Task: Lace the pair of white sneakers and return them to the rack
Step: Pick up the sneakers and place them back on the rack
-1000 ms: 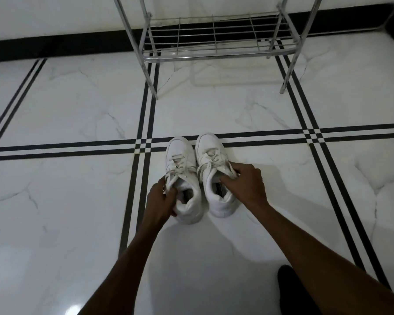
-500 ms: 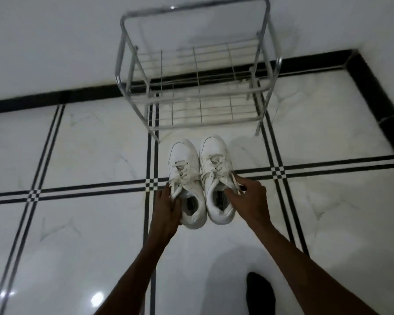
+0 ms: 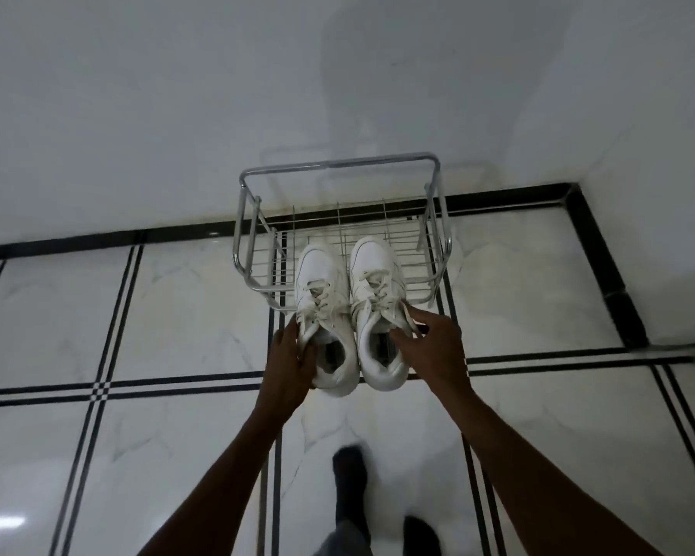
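Above the wire shoe rack [image 3: 340,234], my left hand [image 3: 291,357] and right hand [image 3: 430,347] each pinch a light, soft-collared white sneaker [image 3: 322,298] at its opening.

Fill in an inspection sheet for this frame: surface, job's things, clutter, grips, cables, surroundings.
Surface: glossy white marble floor with black inlay lines.
Job's things: left sneaker and right sneaker, both laced, carried side by side, toes over the metal rack; rack shelves bare.
Clutter: nothing seen.
Grips: left hand grips the left sneaker's collar; right hand grips the right sneaker's collar.
Cables: nothing seen.
Surroundings: white wall behind the rack, black skirting; person's dark-socked feet below.
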A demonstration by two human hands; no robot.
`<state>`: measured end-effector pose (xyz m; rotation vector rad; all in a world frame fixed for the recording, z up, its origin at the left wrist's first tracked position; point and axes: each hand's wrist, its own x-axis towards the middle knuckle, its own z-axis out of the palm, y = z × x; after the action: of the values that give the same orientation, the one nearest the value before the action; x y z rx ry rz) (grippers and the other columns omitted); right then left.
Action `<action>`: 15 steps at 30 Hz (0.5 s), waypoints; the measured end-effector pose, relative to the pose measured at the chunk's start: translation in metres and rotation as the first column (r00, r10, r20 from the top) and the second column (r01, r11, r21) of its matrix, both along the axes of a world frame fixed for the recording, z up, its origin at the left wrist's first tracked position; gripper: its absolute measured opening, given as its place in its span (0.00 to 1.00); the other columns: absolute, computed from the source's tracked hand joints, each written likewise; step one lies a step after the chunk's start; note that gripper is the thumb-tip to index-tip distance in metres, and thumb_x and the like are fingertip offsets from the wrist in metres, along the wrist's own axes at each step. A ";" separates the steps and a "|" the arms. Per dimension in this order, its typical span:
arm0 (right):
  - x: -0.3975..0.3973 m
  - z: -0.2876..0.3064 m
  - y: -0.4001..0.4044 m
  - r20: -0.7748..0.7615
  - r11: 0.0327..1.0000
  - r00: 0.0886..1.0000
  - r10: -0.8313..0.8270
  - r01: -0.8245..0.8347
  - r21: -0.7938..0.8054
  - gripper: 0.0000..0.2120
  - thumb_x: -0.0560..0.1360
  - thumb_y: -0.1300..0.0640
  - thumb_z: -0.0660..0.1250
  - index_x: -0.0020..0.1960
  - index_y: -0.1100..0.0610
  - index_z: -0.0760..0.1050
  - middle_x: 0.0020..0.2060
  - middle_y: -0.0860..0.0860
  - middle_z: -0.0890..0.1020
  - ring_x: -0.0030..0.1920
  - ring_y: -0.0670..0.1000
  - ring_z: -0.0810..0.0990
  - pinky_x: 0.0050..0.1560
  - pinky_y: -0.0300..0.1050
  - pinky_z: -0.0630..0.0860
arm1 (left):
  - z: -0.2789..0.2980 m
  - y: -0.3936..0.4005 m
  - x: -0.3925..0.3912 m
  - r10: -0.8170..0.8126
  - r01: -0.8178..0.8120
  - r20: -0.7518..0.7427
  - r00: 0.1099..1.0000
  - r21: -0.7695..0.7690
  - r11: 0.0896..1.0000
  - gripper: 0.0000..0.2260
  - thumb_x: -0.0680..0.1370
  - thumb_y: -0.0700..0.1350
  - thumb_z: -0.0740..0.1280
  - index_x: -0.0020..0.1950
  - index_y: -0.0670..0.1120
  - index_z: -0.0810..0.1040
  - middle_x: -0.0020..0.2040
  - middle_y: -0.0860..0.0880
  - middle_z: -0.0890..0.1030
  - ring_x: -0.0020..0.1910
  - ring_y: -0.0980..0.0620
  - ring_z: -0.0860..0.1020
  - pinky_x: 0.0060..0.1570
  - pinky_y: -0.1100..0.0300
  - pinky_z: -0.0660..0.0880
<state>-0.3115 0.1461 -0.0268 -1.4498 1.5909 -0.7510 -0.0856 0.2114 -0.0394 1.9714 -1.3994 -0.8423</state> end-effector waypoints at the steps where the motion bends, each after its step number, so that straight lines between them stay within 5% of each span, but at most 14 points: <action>1: 0.003 -0.003 -0.013 0.010 1.000 1.000 0.007 -0.007 0.007 0.20 0.69 0.55 0.73 0.61 0.54 0.82 0.46 0.48 0.88 0.45 0.46 0.85 0.48 0.48 0.84 | -0.001 -0.012 0.003 -0.006 0.006 -0.005 1.000 -0.003 1.000 0.19 0.78 0.45 0.61 0.68 0.40 0.73 0.52 0.45 0.77 0.53 0.44 0.75 0.55 0.49 0.74; 6: 0.024 -0.020 -0.080 0.013 0.999 1.000 0.026 -0.026 0.046 0.16 0.71 0.57 0.73 0.58 0.53 0.83 0.41 0.48 0.87 0.41 0.44 0.84 0.40 0.37 0.78 | -0.021 -0.083 0.023 0.006 -0.005 -0.018 1.000 0.031 1.000 0.19 0.81 0.38 0.63 0.72 0.41 0.71 0.56 0.45 0.75 0.56 0.48 0.75 0.55 0.56 0.72; 10: 0.047 -0.050 -0.139 -0.002 0.996 1.000 0.019 -0.018 0.093 0.18 0.71 0.57 0.74 0.61 0.56 0.82 0.44 0.50 0.87 0.41 0.44 0.84 0.39 0.30 0.77 | -0.050 -0.143 0.052 -0.031 0.034 -0.028 0.999 0.115 0.993 0.19 0.81 0.42 0.63 0.72 0.42 0.68 0.56 0.44 0.72 0.54 0.43 0.77 0.49 0.40 0.81; 15: 0.071 -0.083 -0.201 -0.039 0.995 0.999 0.009 -0.005 0.103 0.22 0.68 0.53 0.74 0.61 0.58 0.82 0.46 0.52 0.88 0.44 0.50 0.85 0.46 0.46 0.82 | -0.082 -0.208 0.075 -0.066 0.066 -0.005 0.998 0.162 0.985 0.20 0.81 0.42 0.62 0.73 0.41 0.67 0.58 0.41 0.73 0.55 0.41 0.77 0.49 0.39 0.81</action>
<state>-0.2402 -0.0547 -0.1103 -1.4027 1.6292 -0.6303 -0.0102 0.0031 -0.1219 2.0540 -1.4430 -1.0147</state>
